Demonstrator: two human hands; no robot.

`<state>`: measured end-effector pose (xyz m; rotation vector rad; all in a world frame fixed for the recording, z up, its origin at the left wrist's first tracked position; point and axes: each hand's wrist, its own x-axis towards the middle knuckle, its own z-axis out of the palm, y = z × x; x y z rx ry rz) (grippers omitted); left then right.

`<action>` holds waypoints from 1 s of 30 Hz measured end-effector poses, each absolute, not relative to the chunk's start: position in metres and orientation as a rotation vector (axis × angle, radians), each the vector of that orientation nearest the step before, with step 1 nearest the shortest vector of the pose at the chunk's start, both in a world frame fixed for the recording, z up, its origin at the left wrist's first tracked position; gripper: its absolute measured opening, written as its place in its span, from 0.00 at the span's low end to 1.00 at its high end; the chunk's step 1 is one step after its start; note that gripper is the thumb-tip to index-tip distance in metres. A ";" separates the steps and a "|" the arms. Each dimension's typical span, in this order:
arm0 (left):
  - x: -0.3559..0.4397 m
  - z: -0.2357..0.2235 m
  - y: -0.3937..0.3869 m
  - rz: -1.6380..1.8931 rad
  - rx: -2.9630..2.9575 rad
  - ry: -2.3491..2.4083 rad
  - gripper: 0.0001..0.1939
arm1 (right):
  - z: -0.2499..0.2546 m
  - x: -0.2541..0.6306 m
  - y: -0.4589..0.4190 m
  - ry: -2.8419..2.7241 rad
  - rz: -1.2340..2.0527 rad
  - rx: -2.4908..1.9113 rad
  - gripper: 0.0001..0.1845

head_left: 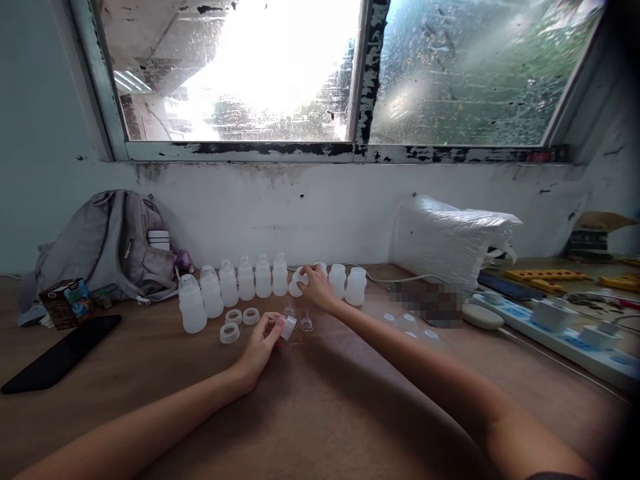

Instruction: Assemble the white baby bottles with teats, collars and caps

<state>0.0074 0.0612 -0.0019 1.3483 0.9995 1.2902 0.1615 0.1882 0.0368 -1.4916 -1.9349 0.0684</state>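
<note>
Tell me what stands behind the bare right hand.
Behind the bare right hand, the top of a translucent white plastic bottle shows. Most of its body is covered, so unseen.

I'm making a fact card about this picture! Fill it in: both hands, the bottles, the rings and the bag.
Left hand: holding a clear ribbed piece
Right hand: holding a bottle
Topped bottles: six, left of the held one
Topless bottles: three to its right, one partly hidden
Loose rings: three, on the table
Backpack: far left
</note>
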 end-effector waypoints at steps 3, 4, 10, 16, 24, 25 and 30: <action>0.007 -0.003 0.062 1.284 1.339 1.000 0.16 | 0.036 0.160 0.183 -1.982 0.004 -1.455 0.10; 0.007 -0.003 0.063 1.284 1.334 1.002 0.16 | 0.037 0.160 0.181 -1.990 -0.013 -1.440 0.09; 0.007 -0.003 0.063 1.296 1.289 0.995 0.17 | 0.070 0.168 0.151 -1.949 -0.101 -1.295 0.10; 0.006 -0.004 0.063 1.305 1.260 0.960 0.16 | 0.090 0.186 0.093 -1.914 0.123 -1.099 0.18; 0.005 -0.004 0.063 1.302 1.229 0.943 0.15 | 0.036 0.195 0.052 -2.060 0.485 -1.010 0.27; 0.006 -0.003 0.063 1.305 1.224 0.942 0.15 | 0.029 0.195 0.051 -2.063 0.546 -0.984 0.30; 0.006 -0.003 0.063 1.314 1.150 0.909 0.14 | 0.006 0.194 0.050 -2.068 0.750 -0.988 0.27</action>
